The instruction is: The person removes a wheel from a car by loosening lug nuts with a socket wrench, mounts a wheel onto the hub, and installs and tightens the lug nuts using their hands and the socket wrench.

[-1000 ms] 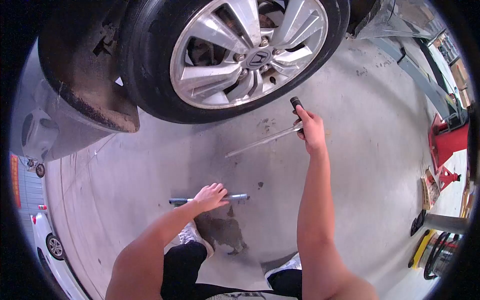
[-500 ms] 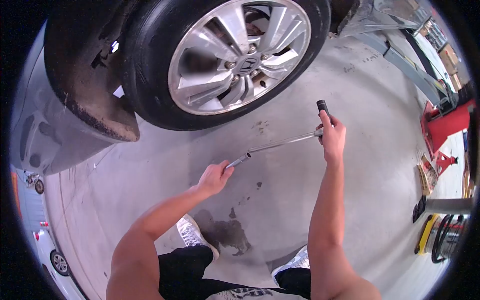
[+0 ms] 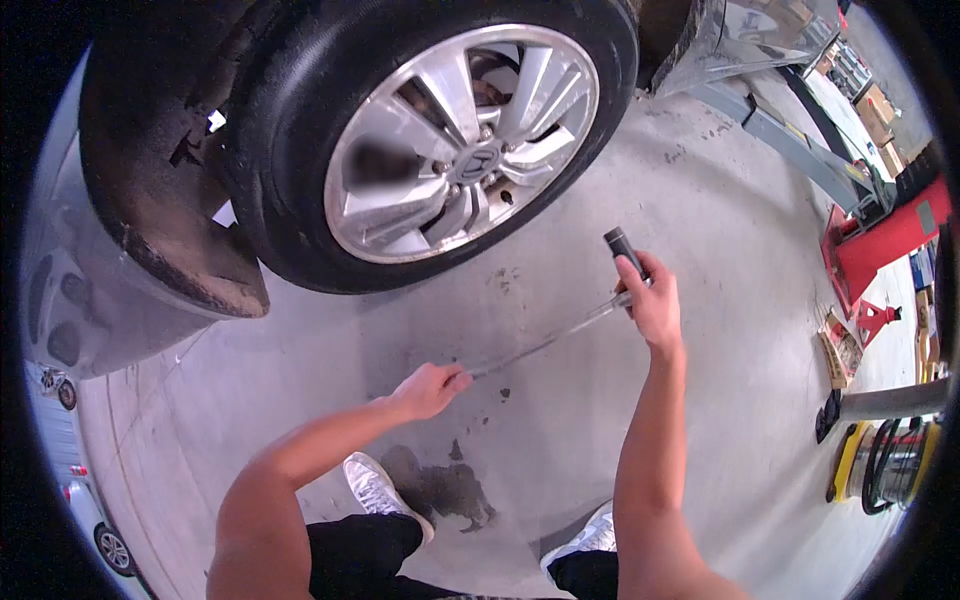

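My right hand (image 3: 652, 305) is closed around the head end of a socket wrench. Its black socket (image 3: 618, 243) sticks up past the thumb. From this hand the wrench's slim silver bar (image 3: 550, 341) slants down and left. At the bar's lower end my left hand (image 3: 428, 390) is closed, fingers pinched together. The short silver tube it held earlier cannot be made out separately now. Beyond both hands stands a car wheel (image 3: 470, 150) with a silver rim and black tire; neither hand touches it.
A car fender (image 3: 130, 290) hangs left of the wheel. At right stand a red lift post base (image 3: 880, 245), a small red jack stand (image 3: 876, 317), an open box (image 3: 838, 350) and a yellow-sided reel (image 3: 885, 465). A dark stain (image 3: 430, 485) marks the floor between my shoes.
The tube's hollow end, seen apart from the bar before, no longer shows; left hand and bar end now meet. Both hands are slightly lower in view, and the view has shifted.
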Demonstrator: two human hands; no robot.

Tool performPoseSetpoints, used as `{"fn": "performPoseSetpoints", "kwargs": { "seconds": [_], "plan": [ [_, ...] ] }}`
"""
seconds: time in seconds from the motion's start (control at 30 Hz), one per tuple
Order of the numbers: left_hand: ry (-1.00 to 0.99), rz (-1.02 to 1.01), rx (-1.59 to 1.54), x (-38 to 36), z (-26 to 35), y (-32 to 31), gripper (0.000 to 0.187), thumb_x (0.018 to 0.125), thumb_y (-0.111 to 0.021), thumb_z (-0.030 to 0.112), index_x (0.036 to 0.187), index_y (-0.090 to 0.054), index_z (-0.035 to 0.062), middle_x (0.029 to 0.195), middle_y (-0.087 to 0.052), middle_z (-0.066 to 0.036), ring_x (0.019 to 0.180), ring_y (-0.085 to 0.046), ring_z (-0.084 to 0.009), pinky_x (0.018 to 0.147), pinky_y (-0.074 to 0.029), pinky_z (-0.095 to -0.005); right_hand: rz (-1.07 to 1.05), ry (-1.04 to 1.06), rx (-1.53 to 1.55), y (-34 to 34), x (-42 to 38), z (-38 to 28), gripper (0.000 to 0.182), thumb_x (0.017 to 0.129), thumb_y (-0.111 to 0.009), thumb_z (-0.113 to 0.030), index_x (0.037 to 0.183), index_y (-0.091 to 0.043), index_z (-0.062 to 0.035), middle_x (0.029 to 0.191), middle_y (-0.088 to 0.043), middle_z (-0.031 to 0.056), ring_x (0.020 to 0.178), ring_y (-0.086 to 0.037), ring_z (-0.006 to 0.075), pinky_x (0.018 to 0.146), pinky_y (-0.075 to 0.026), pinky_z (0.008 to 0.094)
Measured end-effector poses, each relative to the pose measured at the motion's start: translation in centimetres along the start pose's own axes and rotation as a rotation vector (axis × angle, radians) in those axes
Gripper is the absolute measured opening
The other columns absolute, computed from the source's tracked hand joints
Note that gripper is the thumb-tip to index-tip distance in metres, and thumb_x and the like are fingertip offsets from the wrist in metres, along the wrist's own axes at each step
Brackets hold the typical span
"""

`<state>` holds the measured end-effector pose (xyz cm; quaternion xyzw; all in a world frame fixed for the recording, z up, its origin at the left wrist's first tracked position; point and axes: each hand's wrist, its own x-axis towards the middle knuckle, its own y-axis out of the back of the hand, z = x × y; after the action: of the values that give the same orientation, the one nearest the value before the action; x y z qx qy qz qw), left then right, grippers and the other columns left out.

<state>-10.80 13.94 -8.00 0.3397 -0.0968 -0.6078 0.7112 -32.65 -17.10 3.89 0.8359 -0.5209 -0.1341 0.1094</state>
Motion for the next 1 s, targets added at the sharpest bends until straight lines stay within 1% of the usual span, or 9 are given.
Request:
{"fn": "performPoseSetpoints", "kwargs": {
  "seconds": [0.07,0.2,0.27,0.37,0.4,0.5,0.6,0.83,1.0],
  "plan": [
    [0.023,-0.113,-0.109,-1.0,0.3,1.5,0.045,0.110,-0.048,0.041,0.089,-0.054,0.0011,0.064,-0.047,-0.014,0.060,-0.050,-0.0244,0.060,-0.042,-0.0443,-0.091,-0.056,0.124,-0.4,0.1,-0.9,0.039,0.099,-0.071,-0.036,0.112,-0.072,0.0008,0.070,-0.063,0.0010,0.057,-0.052,0.0066,0.051,-0.041,0.0259],
    [0.143,-0.112,-0.197,-3.3,5.3,5.8,0.049,0.109,-0.050,0.043,0.084,-0.052,0.0006,0.064,-0.043,-0.009,0.064,-0.046,-0.0160,0.061,-0.042,-0.0402,-0.157,-0.059,0.060,-3.2,-1.2,-4.6,0.046,0.098,-0.071,-0.038,0.115,-0.070,0.0043,0.078,-0.067,0.0043,0.065,-0.059,0.0098,0.057,-0.048,0.0293],
    [0.069,-0.016,-0.178,-4.0,9.0,7.5,0.048,0.108,-0.053,0.045,0.093,-0.063,-0.0001,0.065,-0.051,-0.019,0.060,-0.045,-0.0341,0.060,-0.043,-0.0448,-0.286,-0.030,0.070,-6.4,-4.9,-6.4,0.046,0.097,-0.072,-0.038,0.116,-0.069,0.0047,0.080,-0.070,0.0102,0.071,-0.064,0.0166,0.066,-0.053,0.0352],
    [0.125,0.004,-0.087,-7.4,16.0,11.3,0.045,0.108,-0.053,0.042,0.093,-0.064,0.0010,0.071,-0.058,-0.019,0.065,-0.057,-0.0333,0.064,-0.045,-0.0447,-0.205,0.027,-0.008,-9.6,-11.3,-11.0,0.040,0.097,-0.072,-0.033,0.111,-0.070,0.0039,0.078,-0.069,0.0093,0.070,-0.065,0.0153,0.068,-0.053,0.0344],
    [0.141,0.019,-0.055,-9.6,17.4,12.3,0.043,0.105,-0.056,0.043,0.097,-0.069,0.0022,0.075,-0.063,-0.024,0.070,-0.061,-0.0433,0.066,-0.046,-0.0493,-0.198,-0.032,0.012,-9.2,-13.2,-13.2,0.040,0.097,-0.072,-0.033,0.112,-0.070,0.0044,0.080,-0.071,0.0121,0.074,-0.069,0.0176,0.072,-0.055,0.0359],
    [0.240,-0.036,0.122,-17.5,24.4,17.1,0.046,0.101,-0.062,0.047,0.092,-0.070,0.0028,0.073,-0.065,-0.023,0.072,-0.065,-0.0447,0.067,-0.049,-0.0513,-0.173,-0.195,0.015,-7.1,-20.6,-21.3,0.040,0.096,-0.071,-0.034,0.114,-0.070,0.0017,0.090,-0.073,0.0231,0.086,-0.075,0.0344,0.077,-0.056,0.0411],
    [0.369,-0.051,0.190,-26.7,33.2,21.7,0.053,0.092,-0.068,0.057,0.087,-0.075,0.0050,0.078,-0.071,-0.020,0.079,-0.069,-0.0433,0.073,-0.054,-0.0510,-0.188,-0.324,0.000,-4.5,-29.1,-31.2,0.042,0.097,-0.069,-0.035,0.113,-0.070,0.0040,0.087,-0.075,0.0180,0.086,-0.075,0.0275,0.079,-0.055,0.0383],
    [0.462,0.103,0.175,-47.3,48.9,29.8,0.058,0.089,-0.070,0.063,0.082,-0.075,0.0054,0.078,-0.073,-0.019,0.079,-0.071,-0.0430,0.073,-0.055,-0.0523,-0.150,-0.345,-0.116,0.2,-47.1,-51.1,0.050,0.096,-0.067,-0.042,0.111,-0.070,0.0053,0.093,-0.074,0.0240,0.092,-0.073,0.0371,0.084,-0.054,0.0435],
    [0.356,0.291,0.002,-59.1,49.1,33.0,0.063,0.093,-0.061,0.067,0.092,-0.075,0.0058,0.083,-0.073,-0.020,0.082,-0.070,-0.0428,0.073,-0.054,-0.0509,-0.159,-0.083,-0.181,-1.8,-56.2,-60.6,0.048,0.098,-0.067,-0.037,0.118,-0.068,0.0060,0.094,-0.074,0.0221,0.086,-0.072,0.0314,0.079,-0.055,0.0422]
  ]
}}
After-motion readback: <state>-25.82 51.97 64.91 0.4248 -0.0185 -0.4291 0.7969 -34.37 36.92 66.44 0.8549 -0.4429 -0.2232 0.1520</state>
